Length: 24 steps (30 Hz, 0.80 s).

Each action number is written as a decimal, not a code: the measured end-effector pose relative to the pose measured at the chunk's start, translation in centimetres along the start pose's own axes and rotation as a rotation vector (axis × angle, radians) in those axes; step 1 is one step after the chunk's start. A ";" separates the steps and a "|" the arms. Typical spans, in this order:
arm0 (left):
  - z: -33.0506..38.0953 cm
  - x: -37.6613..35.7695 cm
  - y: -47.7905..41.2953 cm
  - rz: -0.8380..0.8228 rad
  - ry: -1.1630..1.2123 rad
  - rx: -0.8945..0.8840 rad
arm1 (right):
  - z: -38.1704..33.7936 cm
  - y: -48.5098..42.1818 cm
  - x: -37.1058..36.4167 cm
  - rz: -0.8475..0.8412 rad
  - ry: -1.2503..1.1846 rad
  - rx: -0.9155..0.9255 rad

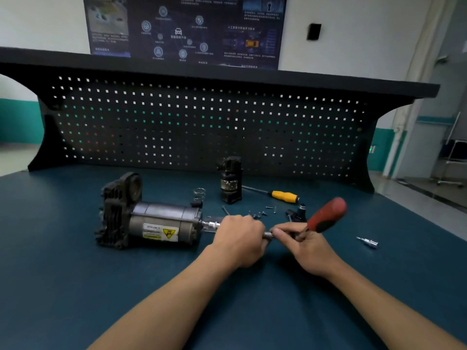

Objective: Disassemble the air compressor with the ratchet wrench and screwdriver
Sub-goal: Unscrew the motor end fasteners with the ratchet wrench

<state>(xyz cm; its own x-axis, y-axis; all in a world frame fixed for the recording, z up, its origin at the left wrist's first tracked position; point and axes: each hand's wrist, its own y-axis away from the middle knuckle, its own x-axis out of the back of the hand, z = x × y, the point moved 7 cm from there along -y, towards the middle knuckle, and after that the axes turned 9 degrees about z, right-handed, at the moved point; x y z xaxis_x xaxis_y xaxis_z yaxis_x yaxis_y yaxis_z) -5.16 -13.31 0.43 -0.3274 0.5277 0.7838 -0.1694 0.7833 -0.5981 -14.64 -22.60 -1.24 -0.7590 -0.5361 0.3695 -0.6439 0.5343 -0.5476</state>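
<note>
- Filling the far side, a white wall [353,34] carries a dark poster [187,29] at 12 o'clock and a teal band [20,120] low down at 9 o'clock.
- A black pegboard [202,122] with a shelf on top stands along the back edge of the bench.
- The bench top [75,286], covered in a dark blue-green mat, spans the whole near field.
- The air compressor [156,221] lies on its side on the mat at 9 o'clock from the hands, its grey motor end pointing toward them.
- The left hand [238,239] is curled round a metal shaft [213,224] that runs into that motor end.
- The right hand [305,239], just beside it at 3 o'clock, pinches the ratchet wrench [327,214] near its head; the red handle tilts up toward 1 o'clock.
- A black cylinder [231,180] stands upright at 12 o'clock from the hands.
- The screwdriver [284,196], yellow-handled, lies at the cylinder's 3 o'clock.
- A wire spring [199,194], loose screws [262,213] and a silver socket [369,241] lie scattered on the mat.
</note>
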 end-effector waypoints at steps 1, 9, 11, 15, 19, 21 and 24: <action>0.1 0.0 0.0 -0.007 0.002 0.000 | 0.2 0.0 0.0 -0.002 0.009 -0.005; 0.2 0.0 -0.1 -0.041 0.011 -0.046 | 0.0 -0.1 0.1 -0.022 0.011 0.043; 0.2 0.1 -0.3 -0.081 0.011 -0.064 | -0.1 -0.1 0.0 -0.021 0.007 0.047; 0.4 0.5 -0.7 -0.046 0.026 -0.008 | 0.7 -0.5 0.2 0.038 0.026 0.030; 0.5 0.7 -0.3 0.074 0.009 0.049 | 0.6 -0.7 -0.1 0.015 -0.106 -0.139; 0.6 1.2 -0.1 0.149 0.011 0.053 | 0.8 -0.8 -0.1 0.031 -0.223 -0.350; 0.6 2.2 0.3 0.201 -0.004 0.044 | 1.4 -0.3 -0.5 -0.025 -0.341 -0.631</action>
<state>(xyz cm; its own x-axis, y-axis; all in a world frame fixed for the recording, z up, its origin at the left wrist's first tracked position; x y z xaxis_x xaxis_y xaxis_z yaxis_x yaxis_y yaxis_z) -6.47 -12.13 1.90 -0.3627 0.6705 0.6472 -0.1405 0.6472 -0.7493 -13.92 -23.38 -2.30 -0.7374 -0.6723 0.0646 -0.6716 0.7401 0.0348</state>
